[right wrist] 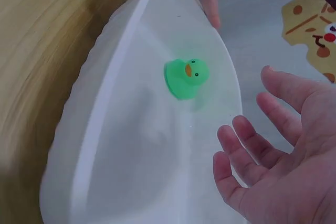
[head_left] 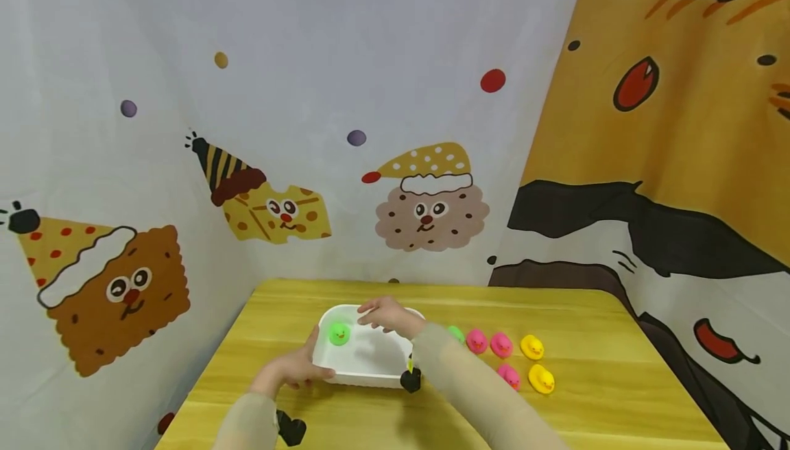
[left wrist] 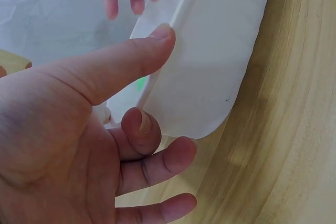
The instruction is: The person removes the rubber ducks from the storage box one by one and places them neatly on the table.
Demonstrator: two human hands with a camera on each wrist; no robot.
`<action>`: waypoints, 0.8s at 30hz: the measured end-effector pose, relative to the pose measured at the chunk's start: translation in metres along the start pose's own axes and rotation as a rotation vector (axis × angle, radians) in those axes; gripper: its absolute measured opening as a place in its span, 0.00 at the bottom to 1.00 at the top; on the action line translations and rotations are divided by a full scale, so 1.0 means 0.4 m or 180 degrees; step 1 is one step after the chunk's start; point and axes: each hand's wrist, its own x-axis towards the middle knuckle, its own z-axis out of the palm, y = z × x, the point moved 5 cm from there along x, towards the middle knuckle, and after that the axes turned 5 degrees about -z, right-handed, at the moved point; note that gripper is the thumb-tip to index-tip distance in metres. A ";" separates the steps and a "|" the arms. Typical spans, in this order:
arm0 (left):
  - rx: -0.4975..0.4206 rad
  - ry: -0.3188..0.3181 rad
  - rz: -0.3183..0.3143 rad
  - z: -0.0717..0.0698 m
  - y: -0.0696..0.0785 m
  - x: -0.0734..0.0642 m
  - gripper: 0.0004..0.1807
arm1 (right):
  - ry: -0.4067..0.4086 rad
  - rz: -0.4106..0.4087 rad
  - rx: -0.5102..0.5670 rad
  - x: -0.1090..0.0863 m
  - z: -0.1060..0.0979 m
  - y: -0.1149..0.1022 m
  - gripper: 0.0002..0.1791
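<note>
A white plastic bin [head_left: 370,357] stands on the table, and a green rubber duck [head_left: 339,333] sits inside its left end. My left hand [head_left: 293,366] grips the bin's near left corner. The left wrist view shows its thumb on the rim [left wrist: 168,45] and the other fingers bent beside the outer wall. Over the bin's far side hovers my right hand [head_left: 391,316], fingers spread and holding nothing. In the right wrist view that hand [right wrist: 283,150] is apart from the duck [right wrist: 188,78], which faces up from the bin floor.
Right of the bin, partly behind my right sleeve [head_left: 481,388], is another green duck [head_left: 456,334]. Beyond it are three pink ducks [head_left: 501,345] and two yellow ducks [head_left: 532,347] on the wooden table [head_left: 605,368]. A printed cloth [head_left: 296,59] hangs behind the table.
</note>
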 end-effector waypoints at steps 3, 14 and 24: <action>-0.0020 0.0000 -0.0005 0.004 -0.002 -0.001 0.65 | 0.0028 0.0071 0.0125 0.008 0.021 0.016 0.19; 0.0024 0.0000 -0.0014 -0.003 0.001 0.002 0.64 | 0.0160 0.0179 0.0421 0.023 0.081 0.023 0.20; -0.0084 -0.0062 0.0112 0.008 -0.003 0.006 0.64 | 0.0317 0.0290 0.0632 0.027 0.108 0.041 0.20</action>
